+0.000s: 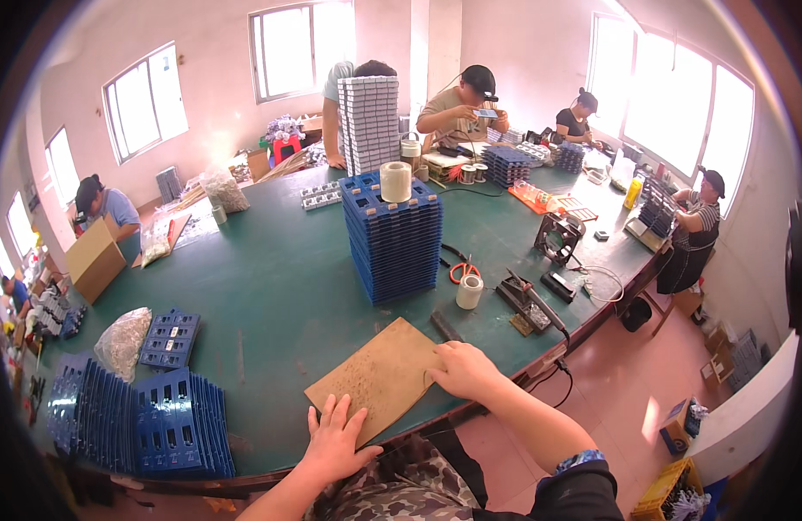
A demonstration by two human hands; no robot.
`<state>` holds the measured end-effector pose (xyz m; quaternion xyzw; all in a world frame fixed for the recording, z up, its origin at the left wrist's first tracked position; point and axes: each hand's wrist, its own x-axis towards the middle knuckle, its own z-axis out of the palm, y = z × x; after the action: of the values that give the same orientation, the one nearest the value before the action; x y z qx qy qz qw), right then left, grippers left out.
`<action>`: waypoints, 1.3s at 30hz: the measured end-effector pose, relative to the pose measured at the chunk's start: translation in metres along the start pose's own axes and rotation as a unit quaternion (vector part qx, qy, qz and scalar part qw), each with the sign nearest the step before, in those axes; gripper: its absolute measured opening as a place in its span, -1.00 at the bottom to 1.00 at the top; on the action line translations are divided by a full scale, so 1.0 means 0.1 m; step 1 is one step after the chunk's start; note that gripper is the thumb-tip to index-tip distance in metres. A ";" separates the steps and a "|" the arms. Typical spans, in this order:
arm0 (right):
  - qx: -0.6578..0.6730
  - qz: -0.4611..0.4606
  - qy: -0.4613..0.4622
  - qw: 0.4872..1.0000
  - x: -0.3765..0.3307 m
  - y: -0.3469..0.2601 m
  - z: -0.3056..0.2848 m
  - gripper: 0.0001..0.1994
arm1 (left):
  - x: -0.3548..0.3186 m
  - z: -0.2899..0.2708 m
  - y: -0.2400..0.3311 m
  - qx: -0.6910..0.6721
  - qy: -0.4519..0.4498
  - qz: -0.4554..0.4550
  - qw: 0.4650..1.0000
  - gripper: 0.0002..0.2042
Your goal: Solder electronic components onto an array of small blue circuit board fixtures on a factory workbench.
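Note:
A tan sheet of worn cardboard [379, 373] lies flat near the front edge of the green table, with small dark specks on it. My left hand [336, 437] rests on its lower left corner, fingers spread. At its right edge lies my right hand [466, 369], thumb and fingers a little apart on the board. A dark bar-shaped piece [446, 326] lies just beyond the right fingers. Past the board rises a tall stack of blue trays [392, 252], topped by a roll of clear tape [396, 182].
More blue panels [179, 425] stand in rows at the front left, by a plastic bag [123, 343]. To the right are a tape roll [469, 292], orange-handled scissors [464, 271], a soldering iron [544, 308] and a small fan [558, 238]. Several people work around the table.

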<state>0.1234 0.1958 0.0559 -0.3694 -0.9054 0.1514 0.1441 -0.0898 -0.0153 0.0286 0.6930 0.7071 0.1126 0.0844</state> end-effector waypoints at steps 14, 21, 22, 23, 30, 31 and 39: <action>0.599 0.114 -0.214 0.763 -0.40 -0.30 0.18 -0.61 | -0.51 -0.07 -0.02 -0.018 0.133 0.041 0.990 -0.34; 0.797 0.133 -0.029 0.588 -1.20 -0.18 -0.23 -0.63 | -0.40 -0.24 0.02 -0.034 0.211 0.068 0.975 -0.44; 0.773 0.152 0.031 0.615 -1.28 -0.11 -0.33 -0.65 | -0.36 -0.25 0.00 -0.036 0.217 0.060 0.974 -0.46; 0.763 0.160 0.115 0.615 -1.39 -0.06 -0.42 -0.68 | -0.31 -0.24 -0.02 -0.043 0.228 0.077 0.970 -0.46; 0.641 0.060 0.431 0.632 -1.53 1.33 -1.11 -0.73 | 0.06 0.02 -0.16 -0.164 0.203 0.079 0.962 -0.62; 0.631 0.098 0.450 0.624 -1.50 1.61 -1.15 -0.73 | 0.10 0.07 -0.17 -0.177 0.213 0.064 0.959 -0.67; 0.603 0.250 0.432 0.622 -1.11 2.92 -0.81 -0.89 | 0.10 0.20 -0.19 -0.192 0.247 0.038 0.949 -0.83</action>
<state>0.4122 0.3292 0.0020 -0.4346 -0.3169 0.5168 0.6661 -0.1030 -0.0043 0.0043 0.6402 0.6442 0.4171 0.0340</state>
